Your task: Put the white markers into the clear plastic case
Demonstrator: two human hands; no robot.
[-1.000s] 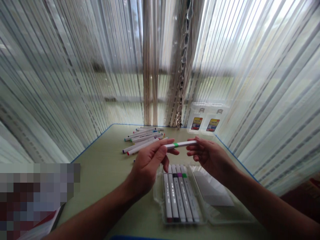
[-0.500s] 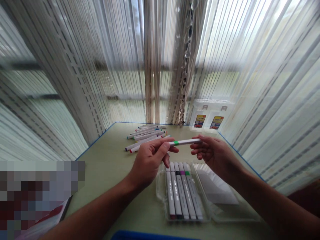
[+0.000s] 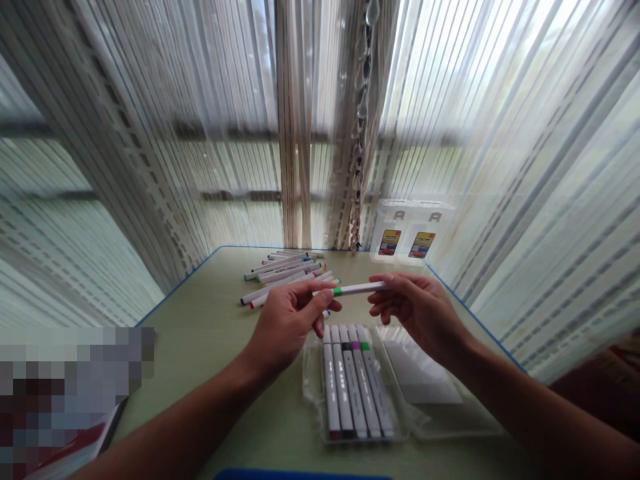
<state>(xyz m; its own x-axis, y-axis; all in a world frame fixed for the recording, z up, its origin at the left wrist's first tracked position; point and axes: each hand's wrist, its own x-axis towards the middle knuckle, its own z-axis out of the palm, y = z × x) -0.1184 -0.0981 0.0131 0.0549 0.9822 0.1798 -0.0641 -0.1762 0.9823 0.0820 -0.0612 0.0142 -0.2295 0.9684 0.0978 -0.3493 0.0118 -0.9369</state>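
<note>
Both hands hold one white marker with a green band (image 3: 357, 289) level above the table. My left hand (image 3: 290, 320) pinches its left end between thumb and fingers. My right hand (image 3: 420, 310) grips its right end with curled fingers. Below the hands lies an open clear plastic case (image 3: 405, 427) with several markers (image 3: 355, 380) side by side in its left half. The right half of the case holds a white insert.
Several loose markers (image 3: 283, 273) lie in a heap at the far left of the pale green table (image 3: 210, 340). Two clear marker boxes (image 3: 410, 233) stand at the back right. Sheer striped curtains surround the table. A blurred patch covers the lower left.
The view has shifted a little; the hands and the marker sit slightly further left in the picture. The grip of both hands on the marker is unchanged.
</note>
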